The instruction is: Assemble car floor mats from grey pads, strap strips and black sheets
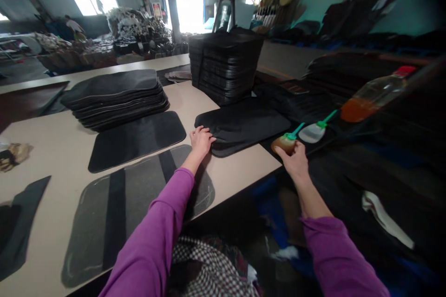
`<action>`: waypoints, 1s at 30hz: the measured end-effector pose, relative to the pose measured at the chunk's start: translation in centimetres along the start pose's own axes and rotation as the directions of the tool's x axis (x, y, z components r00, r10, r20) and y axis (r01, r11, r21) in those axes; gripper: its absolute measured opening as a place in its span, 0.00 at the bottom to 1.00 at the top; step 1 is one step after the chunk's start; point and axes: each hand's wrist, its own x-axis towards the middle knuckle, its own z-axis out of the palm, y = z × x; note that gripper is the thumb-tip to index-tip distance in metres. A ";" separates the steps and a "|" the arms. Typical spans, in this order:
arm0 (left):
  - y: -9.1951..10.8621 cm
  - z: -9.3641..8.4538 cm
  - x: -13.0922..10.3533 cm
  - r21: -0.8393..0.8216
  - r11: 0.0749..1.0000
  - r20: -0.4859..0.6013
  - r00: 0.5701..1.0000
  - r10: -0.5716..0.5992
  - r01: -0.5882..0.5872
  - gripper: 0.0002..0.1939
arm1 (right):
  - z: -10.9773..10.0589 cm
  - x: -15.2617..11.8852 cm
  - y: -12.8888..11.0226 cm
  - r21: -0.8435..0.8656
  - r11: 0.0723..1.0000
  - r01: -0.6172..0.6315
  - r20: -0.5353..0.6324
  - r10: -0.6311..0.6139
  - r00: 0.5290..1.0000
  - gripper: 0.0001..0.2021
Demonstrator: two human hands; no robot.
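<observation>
My left hand (202, 142) grips the near-left edge of a black leather-like panel (247, 125) with curled fingers. The panel's surface is slightly wrinkled and its corners are rounded. At the table's right edge, my right hand (296, 160) is closed around a squeeze bottle (284, 144) of brown liquid with a green nozzle. Just beyond it lies another squeeze bottle (311, 133), pale, also green-tipped. Under my left forearm is a grey panel (141, 190) crossed by dark bands. A smooth black panel (137, 141) lies to the left of my left hand.
A stack of black panels (118, 97) sits at the left, and a taller black stack (226, 62) at the back. A red-capped plastic bottle (374, 95) with orange liquid is at the right. The pale table (244, 181) ends near my body. Far left, a person (75, 27) bends over.
</observation>
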 end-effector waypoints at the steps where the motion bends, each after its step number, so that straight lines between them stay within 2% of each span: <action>1: 0.0 0.1 0.1 -0.004 1.000 -0.008 1.000 -0.003 0.003 0.06 | -0.1 -0.3 -0.1 0.018 1.000 0.008 0.019 -0.008 1.000 0.47; 4: 0.1 0.0 0.4 -0.010 1.000 -0.025 1.000 0.000 -0.001 0.04 | -0.8 -2.6 -1.3 0.023 0.997 0.077 -0.023 -0.076 0.997 0.48; 6: 0.3 -0.4 0.7 -0.007 1.000 -0.031 0.999 0.016 -0.016 0.05 | -1.5 -5.2 -2.8 0.013 0.987 0.163 -0.129 -0.160 0.979 0.43; 8: 0.8 -1.1 0.8 0.002 0.999 -0.033 0.998 0.048 -0.048 0.07 | -2.1 -8.1 -4.9 0.091 0.969 0.229 -0.183 -0.210 0.961 0.34; 9: 1.1 -1.6 0.9 0.007 0.998 -0.036 0.997 0.070 -0.070 0.08 | -2.3 -9.6 -6.2 0.191 0.959 0.208 -0.139 -0.183 0.973 0.29; 10: 1.4 -2.2 0.8 0.012 0.995 -0.038 0.995 0.095 -0.095 0.10 | -2.3 -11.0 -7.5 0.321 0.938 0.133 -0.033 -0.130 0.991 0.25; 11: 1.8 -2.8 0.6 0.015 0.993 -0.039 0.992 0.121 -0.121 0.11 | -2.1 -12.3 -8.8 0.454 0.891 0.005 0.132 -0.073 0.988 0.23; 12: 2.3 -3.5 0.4 0.019 0.989 -0.041 0.988 0.150 -0.149 0.12 | -1.8 -13.4 -10.2 0.558 0.814 -0.162 0.316 -0.028 0.948 0.22; 13: 2.8 -4.2 0.0 0.025 0.983 -0.045 0.982 0.184 -0.183 0.13 | -1.3 -14.4 -11.6 0.623 0.706 -0.338 0.475 0.003 0.880 0.22; 14: 3.4 -5.0 -0.6 0.035 0.974 -0.051 0.973 0.226 -0.225 0.13 | -0.6 -15.1 -12.8 0.642 0.578 -0.504 0.613 0.008 0.790 0.23; 16: 4.5 -6.7 -2.1 0.067 0.943 -0.059 0.942 0.329 -0.325 0.14 | 1.0 -16.1 -15.1 0.594 0.325 -0.735 0.783 -0.025 0.622 0.23; 17: 5.0 -7.6 -3.1 0.084 0.923 -0.060 0.922 0.382 -0.377 0.14 | 1.9 -16.4 -16.0 0.549 0.217 -0.807 0.832 -0.060 0.551 0.24; 18: 5.4 -8.5 -4.2 0.098 0.901 -0.057 0.902 0.429 -0.422 0.14 | 2.8 -16.6 -16.8 0.511 0.120 -0.851 0.859 -0.093 0.503 0.24; 20: 6.1 -10.3 -6.7 0.105 0.868 -0.036 0.870 0.492 -0.486 0.14 | 4.5 -16.9 -18.1 0.463 -0.053 -0.885 0.875 -0.134 0.466 0.23; 22: 6.6 -11.9 -9.4 0.081 0.861 -0.025 0.863 0.505 -0.502 0.13 | 5.8 -17.1 -19.3 0.453 -0.199 -0.869 0.869 -0.122 0.480 0.21; 23: 6.8 -12.6 -10.7 0.053 0.874 -0.029 0.874 0.485 -0.483 0.13 | 6.2 -17.2 -19.8 0.454 -0.254 -0.854 0.867 -0.095 0.489 0.19; 25: 6.8 -13.7 -13.3 -0.048 0.930 -0.077 0.929 0.361 -0.366 0.14 | 6.7 -17.4 -20.7 0.455 -0.325 -0.829 0.872 -0.026 0.489 0.16; 27: 6.4 -14.2 -15.6 -0.225 0.964 -0.147 0.983 0.112 -0.144 0.21 | 6.7 -17.5 -21.5 0.471 -0.361 -0.805 0.869 0.033 0.493 0.13; 28: 6.1 -14.3 -16.7 -0.339 0.941 -0.149 0.988 -0.039 -0.014 0.24 | 6.6 -17.6 -21.9 0.487 -0.374 -0.789 0.860 0.048 0.508 0.12; 29: 5.8 -14.3 -17.6 -0.453 0.884 -0.098 0.979 -0.176 0.113 0.26 | 6.3 -17.6 -22.3 0.507 -0.382 -0.773 0.846 0.053 0.530 0.12; 30: 5.5 -14.3 -18.4 -0.550 0.802 0.006 0.962 -0.273 0.231 0.27 | 6.1 -17.7 -22.6 0.527 -0.385 -0.757 0.831 0.050 0.553 0.11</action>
